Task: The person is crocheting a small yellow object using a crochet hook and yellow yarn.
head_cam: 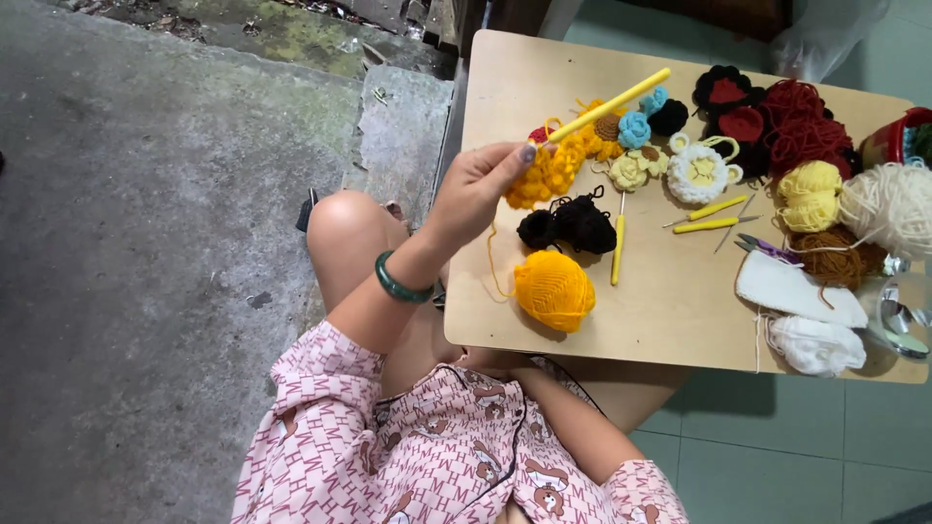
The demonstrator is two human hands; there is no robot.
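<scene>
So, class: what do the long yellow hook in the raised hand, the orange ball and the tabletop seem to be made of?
Yellow hook: smooth and even-coloured, likely plastic. Orange ball: wound yarn, matte, strands visible. Tabletop: pale, flat, faint grain, probably wood or laminate.

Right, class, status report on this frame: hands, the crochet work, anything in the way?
Left hand pinching yellow crochet hook and orange crochet piece. Right hand out of view. Orange yarn ball, black yarn lie nearby.

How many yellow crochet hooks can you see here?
4: one crochet hook in the raised hand, one upright hook beside the orange yarn ball, two hooks below the white flower piece. Yarn may hide others.
</scene>
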